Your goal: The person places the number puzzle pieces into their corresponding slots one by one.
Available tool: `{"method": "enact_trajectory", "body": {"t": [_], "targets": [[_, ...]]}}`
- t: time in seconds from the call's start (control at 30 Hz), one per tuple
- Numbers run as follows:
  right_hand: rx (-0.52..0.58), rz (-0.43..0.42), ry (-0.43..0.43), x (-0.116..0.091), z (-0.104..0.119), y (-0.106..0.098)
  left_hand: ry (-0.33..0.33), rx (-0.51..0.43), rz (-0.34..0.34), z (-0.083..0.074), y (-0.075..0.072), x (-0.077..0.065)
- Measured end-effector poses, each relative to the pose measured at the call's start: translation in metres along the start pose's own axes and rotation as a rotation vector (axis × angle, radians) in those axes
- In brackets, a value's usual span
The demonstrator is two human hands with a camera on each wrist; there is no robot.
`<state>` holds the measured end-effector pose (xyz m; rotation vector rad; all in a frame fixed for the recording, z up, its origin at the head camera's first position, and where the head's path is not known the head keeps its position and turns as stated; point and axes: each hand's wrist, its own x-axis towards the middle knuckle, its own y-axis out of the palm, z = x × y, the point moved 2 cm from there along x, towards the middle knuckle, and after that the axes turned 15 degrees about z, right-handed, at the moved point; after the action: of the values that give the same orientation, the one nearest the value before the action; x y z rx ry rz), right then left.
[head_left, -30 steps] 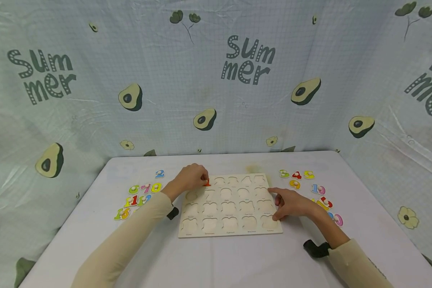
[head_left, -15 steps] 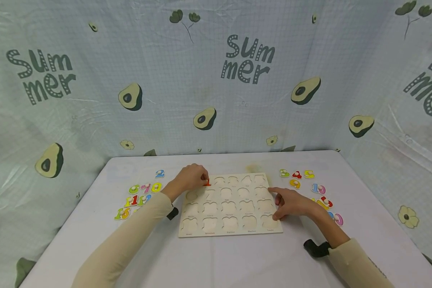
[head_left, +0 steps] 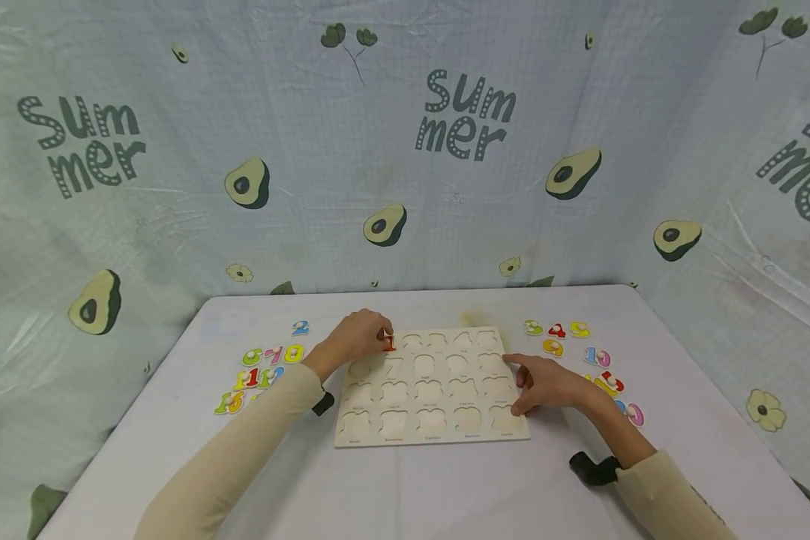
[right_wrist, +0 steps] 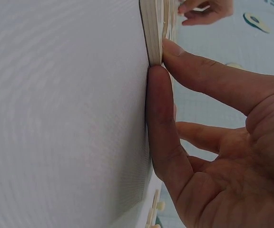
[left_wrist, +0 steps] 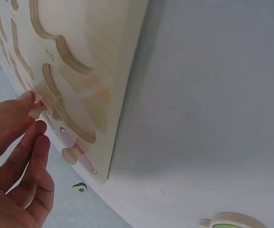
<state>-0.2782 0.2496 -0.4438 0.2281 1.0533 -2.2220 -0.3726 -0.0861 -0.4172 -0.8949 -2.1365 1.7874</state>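
Fingertips of my left hand (head_left: 359, 334) pinch a red number 1 puzzle piece (head_left: 389, 344) at the top row of the wooden number board (head_left: 445, 381). In the left wrist view the left hand (left_wrist: 20, 156) partly hides that piece, and a pink piece with a knob (left_wrist: 77, 149) lies in the board's corner slot. My right hand (head_left: 553, 382) rests at the board's right edge, thumb and index finger spread apart along it. The right wrist view has the right hand (right_wrist: 213, 137) touching the board's layered edge (right_wrist: 151, 33), its fingers fairly straight.
Loose number pieces lie left of the board, including a blue 2 (head_left: 300, 328), a green 6 (head_left: 252, 356) and a yellow 0 (head_left: 293, 354). More lie right, including a red 4 (head_left: 556, 330) and an orange 9 (head_left: 553, 347). A printed curtain (head_left: 310, 135) hangs behind the white table (head_left: 405, 495).
The red 1 shows slightly differently under my left fingertips, and the head view has shifted slightly. Both hands stay in nearly the same places.
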Motion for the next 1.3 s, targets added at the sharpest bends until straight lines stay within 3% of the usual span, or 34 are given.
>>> {"method": "enact_trajectory", "body": {"t": [0.17,0.53,0.87,1.3], "targets": [[0.006,0.001,-0.007,0.0,-0.001,0.0,0.008,-0.015,-0.071,0.005,-0.002,-0.002],[-0.001,-0.007,-0.011,-0.001,0.001,-0.003,-0.018,-0.187,-0.235,0.031,-0.019,-0.02],[0.002,-0.007,-0.008,-0.001,0.0,-0.003,-0.124,-0.266,-0.285,0.073,-0.021,-0.043],[0.032,-0.004,-0.001,0.001,0.001,0.001,-0.289,-0.399,-0.306,0.112,-0.012,-0.057]]}}
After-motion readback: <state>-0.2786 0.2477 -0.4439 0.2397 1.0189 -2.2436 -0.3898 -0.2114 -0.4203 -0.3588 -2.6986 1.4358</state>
